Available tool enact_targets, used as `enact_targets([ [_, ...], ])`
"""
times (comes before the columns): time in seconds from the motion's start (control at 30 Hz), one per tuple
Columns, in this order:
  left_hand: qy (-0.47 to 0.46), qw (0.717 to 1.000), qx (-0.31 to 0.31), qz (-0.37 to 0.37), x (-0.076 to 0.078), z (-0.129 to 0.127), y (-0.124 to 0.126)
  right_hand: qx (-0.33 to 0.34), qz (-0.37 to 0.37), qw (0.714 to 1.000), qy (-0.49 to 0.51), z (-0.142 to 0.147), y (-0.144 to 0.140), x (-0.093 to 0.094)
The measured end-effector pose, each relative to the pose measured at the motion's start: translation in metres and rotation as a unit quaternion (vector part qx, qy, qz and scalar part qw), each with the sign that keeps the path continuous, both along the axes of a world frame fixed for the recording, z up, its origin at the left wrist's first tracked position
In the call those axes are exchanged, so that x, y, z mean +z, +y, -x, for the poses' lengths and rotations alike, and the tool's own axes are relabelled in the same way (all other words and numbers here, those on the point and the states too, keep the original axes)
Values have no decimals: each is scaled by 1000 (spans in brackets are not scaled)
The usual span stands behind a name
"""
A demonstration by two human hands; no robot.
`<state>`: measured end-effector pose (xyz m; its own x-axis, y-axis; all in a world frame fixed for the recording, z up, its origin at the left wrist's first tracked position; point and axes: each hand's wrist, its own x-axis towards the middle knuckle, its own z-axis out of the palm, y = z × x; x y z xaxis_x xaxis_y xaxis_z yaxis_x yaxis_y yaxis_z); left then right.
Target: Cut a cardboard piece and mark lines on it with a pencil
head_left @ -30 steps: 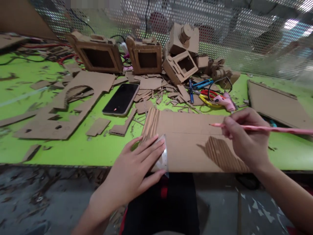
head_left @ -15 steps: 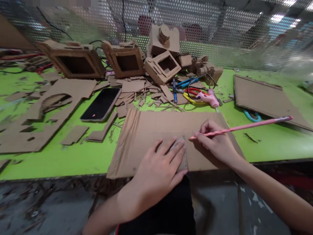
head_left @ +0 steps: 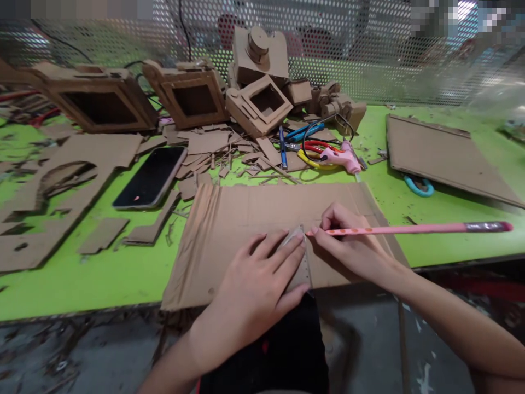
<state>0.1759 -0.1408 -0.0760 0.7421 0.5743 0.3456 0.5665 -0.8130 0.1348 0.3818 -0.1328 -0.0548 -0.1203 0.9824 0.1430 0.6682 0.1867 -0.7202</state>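
A sheet of brown cardboard (head_left: 229, 219) lies on the green table in front of me. My left hand (head_left: 262, 273) is spread flat on it, pressing down a clear set square (head_left: 304, 268) whose marked edge shows past the fingertips. Much of the set square is hidden beneath the palm. My right hand (head_left: 348, 241) pinches a pink pencil (head_left: 410, 229) low on its shaft. The pencil tip is right beside the set square's edge, near its upper corner; whether it touches the cardboard I cannot tell. A faint pencil line crosses the sheet above my left hand.
Cardboard camera models (head_left: 192, 101) stand along the back, before a perforated screen. A phone (head_left: 151, 178) and cut-out cardboard (head_left: 77, 191) lie left. Scraps, a blue cutter (head_left: 283, 148) and a pink glue gun (head_left: 344, 158) lie behind the sheet. Another cardboard panel (head_left: 443, 156) rests at right on blue-handled scissors (head_left: 418, 186).
My right hand has moved left, bringing the pencil tip to the set square's edge. The pencil has tipped closer to level. My left hand stays on the set square; the view has shifted slightly.
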Motion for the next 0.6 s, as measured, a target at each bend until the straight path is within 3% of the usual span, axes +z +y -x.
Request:
enact_targets([
  [0.4,3,1000,3,10,0,2,-1,47,100,992,-64,9,13,30],
  [0.5,-6,1000,6,14,-1,3,-1,66,124,989,-40,11,20,28],
  [0.6,-26,999,4,23,-3,6,0,28,105,993,33,12,24,18],
])
